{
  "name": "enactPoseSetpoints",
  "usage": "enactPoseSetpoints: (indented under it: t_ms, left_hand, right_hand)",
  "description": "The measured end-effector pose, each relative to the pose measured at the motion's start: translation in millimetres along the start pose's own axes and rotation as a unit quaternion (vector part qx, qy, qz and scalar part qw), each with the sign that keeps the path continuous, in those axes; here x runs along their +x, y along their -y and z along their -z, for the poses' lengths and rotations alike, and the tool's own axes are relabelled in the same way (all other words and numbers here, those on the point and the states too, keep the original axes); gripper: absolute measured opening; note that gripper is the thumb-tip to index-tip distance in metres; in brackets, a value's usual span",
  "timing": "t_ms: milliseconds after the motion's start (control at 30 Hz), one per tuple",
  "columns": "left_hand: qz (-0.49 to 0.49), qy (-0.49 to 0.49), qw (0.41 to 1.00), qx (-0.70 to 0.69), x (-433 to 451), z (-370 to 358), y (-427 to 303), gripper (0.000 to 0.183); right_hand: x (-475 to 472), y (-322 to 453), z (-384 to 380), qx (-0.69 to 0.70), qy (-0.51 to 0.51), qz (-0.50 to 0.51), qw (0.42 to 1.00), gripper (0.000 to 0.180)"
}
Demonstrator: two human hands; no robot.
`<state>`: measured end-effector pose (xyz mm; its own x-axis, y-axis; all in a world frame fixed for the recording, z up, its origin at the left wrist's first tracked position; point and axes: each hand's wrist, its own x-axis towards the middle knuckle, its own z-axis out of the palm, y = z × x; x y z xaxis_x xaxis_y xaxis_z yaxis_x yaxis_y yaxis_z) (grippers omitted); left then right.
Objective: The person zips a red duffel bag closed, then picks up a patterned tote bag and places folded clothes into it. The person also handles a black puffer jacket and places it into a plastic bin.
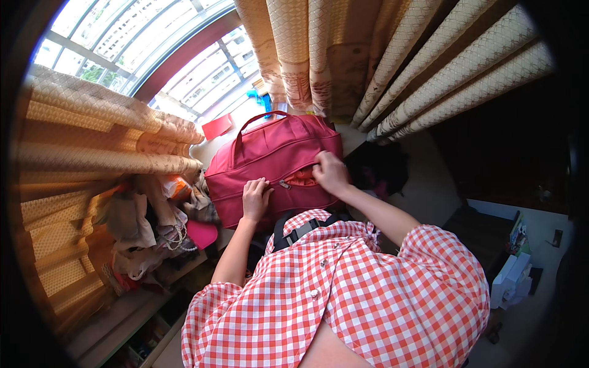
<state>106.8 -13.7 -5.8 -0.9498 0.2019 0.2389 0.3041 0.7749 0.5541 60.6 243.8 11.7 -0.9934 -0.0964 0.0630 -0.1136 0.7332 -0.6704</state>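
A dark red fabric travel bag (271, 152) with a carry handle (238, 138) stands before me, close to my body. Its side zip is partly open, and orange-red cloth (302, 177) shows in the gap. The metal zip slider (285, 184) lies at the left end of that gap. My left hand (256, 198) rests on the bag just left of the slider, with bent fingers. At the right end of the gap is my right hand (330, 173), its fingers curled on the bag's edge; whether they pinch the fabric cannot be made out.
Patterned curtains (294, 60) hang on both sides of a barred window (198, 78). A red paper (217, 126) and a blue object (266, 101) lie behind the bag. Clothes, a bead string (177, 238) and a pink item (201, 234) are heaped at left. White boxes (508, 276) stand at lower right.
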Motion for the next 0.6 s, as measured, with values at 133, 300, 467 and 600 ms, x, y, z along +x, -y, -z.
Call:
enactPoseSetpoints:
  t_ms: [133,300,467,600]
  left_hand:
    - [-0.044,0.012,0.998,-0.038,30.9,1.9,-36.0,0.022]
    - [-0.175,0.065,0.978,-0.097,65.2,-28.0,-81.3,0.019]
    - [-0.246,0.146,0.958,0.015,74.3,-55.3,-94.0,0.033]
    - [-0.221,0.144,0.964,0.010,74.0,-68.5,-90.4,0.045]
  right_hand:
    - [-11.4,-64.0,28.3,-0.070,0.036,-0.116,0.990,0.035]
    - [-3.7,-84.7,29.4,-0.016,0.215,-0.161,0.963,0.027]
    - [1.3,-85.7,25.7,-0.002,0.187,-0.192,0.964,0.021]
    - [-0.7,-83.1,19.2,0.027,0.167,-0.204,0.964,0.016]
